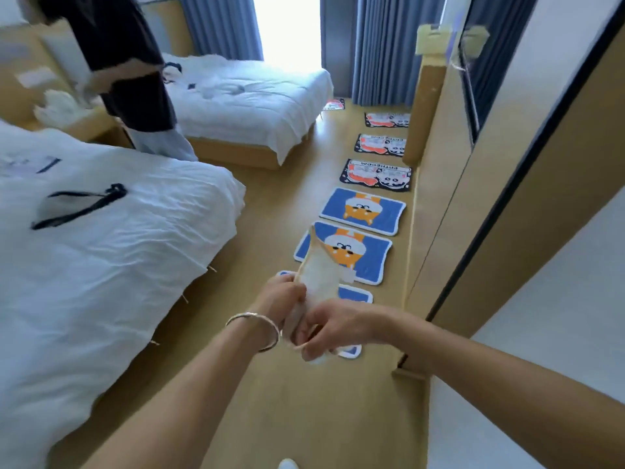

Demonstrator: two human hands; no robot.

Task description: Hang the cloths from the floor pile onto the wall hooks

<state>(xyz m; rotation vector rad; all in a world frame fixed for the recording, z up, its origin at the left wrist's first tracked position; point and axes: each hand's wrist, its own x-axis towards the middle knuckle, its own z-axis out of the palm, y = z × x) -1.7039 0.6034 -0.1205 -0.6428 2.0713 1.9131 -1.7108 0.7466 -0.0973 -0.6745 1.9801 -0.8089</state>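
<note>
head view: both hands, left hand (282, 294) and right hand (333, 324), grip a pale cloth (316, 269)

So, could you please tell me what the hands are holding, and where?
Both hands, left hand and right hand, grip one pale cloth at its lower, bunched end.

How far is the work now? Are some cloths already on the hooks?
No wall hooks and no hung cloth are in view, so nothing can be counted as done. In hand: the left hand and right hand both grip one pale cloth, lifted above the floor. Left: hanging this cloth. The floor pile itself is not visible, only flat printed mats along the wall.
</note>
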